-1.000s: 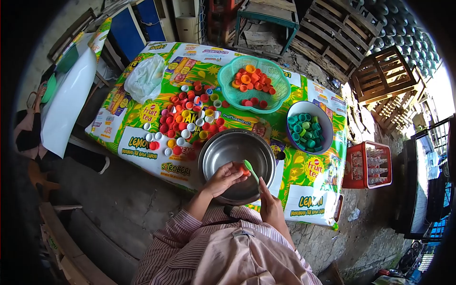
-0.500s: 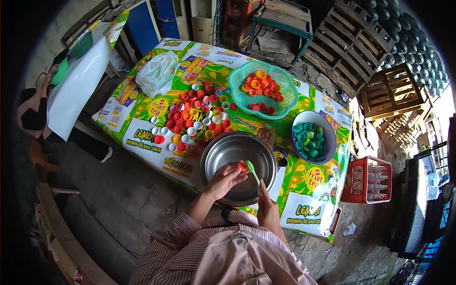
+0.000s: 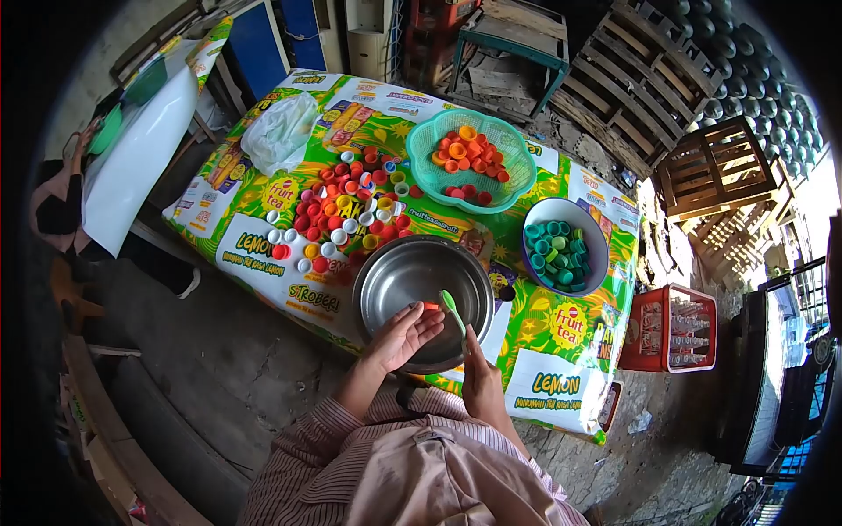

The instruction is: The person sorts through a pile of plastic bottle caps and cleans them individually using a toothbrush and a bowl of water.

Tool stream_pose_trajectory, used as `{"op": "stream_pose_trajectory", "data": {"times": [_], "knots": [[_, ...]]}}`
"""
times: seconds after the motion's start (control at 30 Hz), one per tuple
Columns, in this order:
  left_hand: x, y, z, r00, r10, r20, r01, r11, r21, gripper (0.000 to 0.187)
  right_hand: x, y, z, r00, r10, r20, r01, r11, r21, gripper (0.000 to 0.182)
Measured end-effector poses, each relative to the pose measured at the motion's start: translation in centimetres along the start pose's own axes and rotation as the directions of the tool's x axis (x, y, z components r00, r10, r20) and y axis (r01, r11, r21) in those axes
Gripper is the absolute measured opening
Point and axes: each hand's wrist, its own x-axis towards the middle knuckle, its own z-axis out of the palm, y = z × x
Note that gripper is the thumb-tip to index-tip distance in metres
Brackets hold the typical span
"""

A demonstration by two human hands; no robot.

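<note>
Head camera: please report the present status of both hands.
Left hand holding red cap over steel bowl. Right hand gripping green brush-like tool. No obstruction visible between cap and tool.

Head-worn view, forward and down over the nearby table (image 3: 537,337)

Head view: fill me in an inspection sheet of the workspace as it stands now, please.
Surface: printed table cover, glossy, crowded with containers.
Job's things: steel basin below the hands; orange-red cap; green brush.
Clutter: loose caps, mostly red, white and yellow; plastic bag; turquoise colander of red and orange caps; bowl of green and teal caps.
Hands: left hand holds the cap at its fingertips; right hand grips the brush.
Cables: nothing seen near the hands.
Surroundings: red crate, wooden pallets; another person partly visible, far left.
</note>
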Motion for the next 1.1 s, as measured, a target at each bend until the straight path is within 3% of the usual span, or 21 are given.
{"op": "stream_pose_trajectory", "data": {"times": [0.07,0.13,0.2,0.27,0.33,0.4,0.47,0.53,0.57,0.6,0.67,0.8,0.87,0.9,1.1], "knots": [[-0.1,-0.2,0.0,1.0,0.018,-0.007,-0.018,1.0,0.021,0.021,0.3,0.0,-0.3,0.998,-0.05,-0.046,0.053,0.997,0.062,0.05],[0.0,-0.1,-0.2,1.0,0.018,0.007,-0.018,1.0,0.014,0.02,-0.2,-0.1,-0.6,0.996,-0.091,0.023,0.09,0.996,0.028,0.05],[0.1,-0.1,-0.4,0.999,0.03,0.013,-0.03,0.999,0.011,0.02,-0.4,0.3,-0.2,0.999,-0.031,0.036,0.03,0.999,0.027,0.05],[-0.1,0.1,0.4,0.997,0.038,-0.065,-0.031,0.995,0.096,0.022,-0.3,0.2,-0.5,0.999,-0.032,0.012,0.032,0.999,-0.023,0.05],[-0.2,-0.1,-0.3,0.995,0.091,-0.027,-0.08,0.956,0.282,0.026,-0.3,0.2,-0.7,0.998,-0.067,-0.01,0.067,0.998,-0.014,0.052],[0.2,-0.8,-1.7,0.992,0.119,-0.052,-0.092,0.929,0.358,0.033,-0.6,1.1,-0.3,0.991,-0.132,0.032,0.134,0.989,-0.069,0.051],[-0.3,-0.8,-0.8,0.968,0.249,0.028,-0.232,0.849,0.476,0.039,-0.9,2.6,0.9,0.996,-0.08,-0.027,0.083,0.99,0.112,0.05],[-0.3,-0.4,-0.8,0.963,0.261,0.063,-0.242,0.745,0.622,0.064,-0.8,2.8,0.5,0.998,-0.057,-0.008,0.057,0.998,0.021,0.052],[-0.5,0.0,-0.8,0.971,0.235,0.039,-0.199,0.708,0.677,0.052,-0.8,2.0,0.1,0.999,-0.051,-0.019,0.052,0.998,0.023,0.052],[0.6,-0.7,-2.4,0.933,0.303,0.196,-0.345,0.59,0.73,0.04,-1.0,-0.2,-1.3,0.999,-0.015,0.03,0.016,0.998,-0.058,0.052],[0.8,-0.7,-2.9,0.965,0.231,0.127,-0.254,0.689,0.679,0.026,-1.2,-0.7,-1.4,0.999,-0.035,0.035,0.036,0.999,-0.039,0.052],[1.5,-1.7,-4.2,0.961,0.25,0.121,-0.265,0.692,0.672,0.02,-0.9,1.3,0.2,0.997,-0.031,-0.075,0.035,0.998,0.06,0.052],[1.1,-1.4,-3.1,0.966,0.257,0.018,-0.217,0.772,0.597,0.018,-0.8,-1.8,-1.5,0.985,0.159,0.069,-0.157,0.987,-0.033,0.049],[0.6,-1.2,-1.4,0.968,0.252,0.001,-0.216,0.831,0.512,0.018,-0.6,-1.2,-0.8,0.995,0.098,-0.021,-0.097,0.994,0.054,0.044],[0.6,-0.2,-1.7,0.982,0.185,0.018,-0.165,0.823,0.543,0.02,-0.5,0.0,0.4,0.996,0.086,0.017,-0.088,0.957,0.277,0.041]]}}
